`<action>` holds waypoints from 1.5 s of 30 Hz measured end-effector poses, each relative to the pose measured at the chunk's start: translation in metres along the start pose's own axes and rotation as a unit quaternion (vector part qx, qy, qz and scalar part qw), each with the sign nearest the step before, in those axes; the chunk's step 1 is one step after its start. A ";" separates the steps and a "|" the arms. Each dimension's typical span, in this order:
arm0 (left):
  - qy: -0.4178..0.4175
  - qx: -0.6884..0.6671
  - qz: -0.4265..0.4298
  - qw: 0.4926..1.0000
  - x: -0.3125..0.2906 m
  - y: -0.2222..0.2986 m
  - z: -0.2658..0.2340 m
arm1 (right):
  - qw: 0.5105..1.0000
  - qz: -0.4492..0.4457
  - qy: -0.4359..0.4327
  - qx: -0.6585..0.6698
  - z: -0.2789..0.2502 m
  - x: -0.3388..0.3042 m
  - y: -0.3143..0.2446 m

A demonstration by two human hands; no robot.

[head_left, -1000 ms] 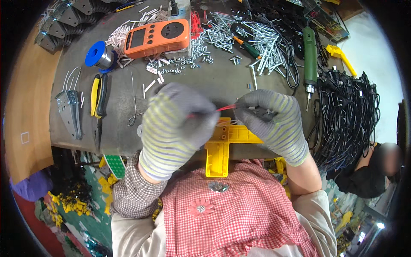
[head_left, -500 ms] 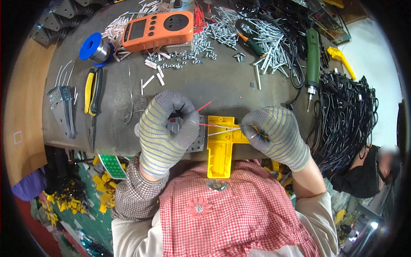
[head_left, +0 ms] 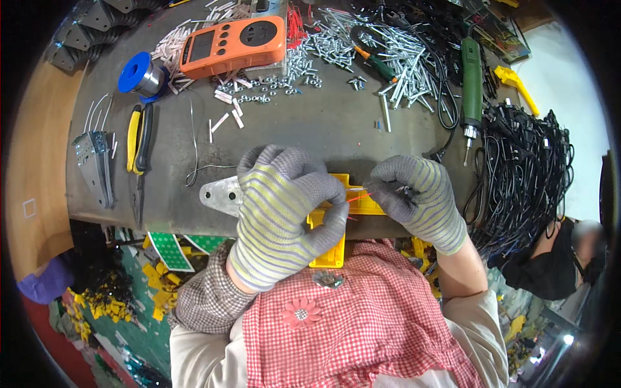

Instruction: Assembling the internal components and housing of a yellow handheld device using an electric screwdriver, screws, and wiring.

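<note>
My left hand (head_left: pixel 284 210), in a grey and yellow striped glove, is closed, with thumb and forefinger pinched at a thin red tube (head_left: pixel 359 196). A second red tip shows below the fingertips. My right hand (head_left: pixel 417 200), gloved alike, is closed on thin wires that run toward the left hand; their ends are hidden in its fingers. Under both hands lies a yellow plastic housing (head_left: pixel 330 257), an open shell at the table's near edge. A grey metal bracket (head_left: pixel 223 196) with holes is partly covered by my left hand.
On the table are long-nose pliers (head_left: pixel 140 155), a solder spool (head_left: pixel 143 76), an orange meter (head_left: pixel 233 46), loose screws (head_left: pixel 414 77), a green electric screwdriver (head_left: pixel 471 84) and bundled black cords (head_left: pixel 524 174). Another bracket (head_left: pixel 94 165) stands left. A person (head_left: pixel 550 265) is at the right.
My left hand has moved right and turned over the housing, its fingertips closer to my right hand. The bracket's left end has come into view. The right hand stays nearly in place.
</note>
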State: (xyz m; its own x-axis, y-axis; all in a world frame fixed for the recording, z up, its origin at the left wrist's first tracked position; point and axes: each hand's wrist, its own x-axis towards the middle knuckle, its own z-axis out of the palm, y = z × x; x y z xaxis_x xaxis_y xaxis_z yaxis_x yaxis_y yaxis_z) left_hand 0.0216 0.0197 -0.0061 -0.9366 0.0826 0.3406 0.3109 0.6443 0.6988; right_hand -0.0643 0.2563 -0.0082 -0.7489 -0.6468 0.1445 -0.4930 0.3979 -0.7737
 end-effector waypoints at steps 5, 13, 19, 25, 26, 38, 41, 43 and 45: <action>0.001 0.035 -0.004 0.999 -0.002 -0.002 0.001 | 0.999 0.000 -0.028 -0.020 -0.005 0.005 -0.007; 0.018 -0.008 -0.025 0.999 -0.005 -0.008 0.006 | 0.999 0.019 -0.032 0.033 -0.006 0.007 -0.010; 0.023 0.048 0.003 0.999 0.001 0.001 0.004 | 0.998 0.039 -0.035 0.021 -0.006 0.014 -0.018; 0.055 0.094 0.058 0.992 0.006 0.006 0.013 | 0.988 0.130 -0.022 0.076 0.002 0.018 -0.035; 0.060 0.102 0.070 0.990 0.006 0.004 0.013 | 0.989 0.135 -0.013 0.059 0.003 0.017 -0.037; 0.026 -0.139 -0.039 0.989 0.002 -0.009 0.012 | 0.985 -0.071 0.087 0.128 0.025 -0.020 -0.004; 0.016 -0.137 -0.054 0.989 0.002 -0.009 0.011 | 0.995 -0.010 0.082 0.048 0.023 -0.016 -0.019; -0.008 -0.129 -0.066 0.989 0.003 -0.008 0.010 | 0.994 -0.012 0.097 0.056 0.029 -0.015 -0.016; -0.005 -0.134 -0.078 0.988 0.003 -0.006 0.010 | 0.992 -0.013 0.111 0.062 0.030 -0.014 -0.015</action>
State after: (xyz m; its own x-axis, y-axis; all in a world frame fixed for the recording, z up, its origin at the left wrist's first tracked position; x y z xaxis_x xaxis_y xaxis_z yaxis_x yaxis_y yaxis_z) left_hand 0.0155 0.0239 -0.0155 -0.9777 0.0071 0.2098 0.1929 0.4248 0.8845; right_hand -0.0329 0.2400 -0.0167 -0.8224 -0.4909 0.2877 -0.4656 0.2901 -0.8361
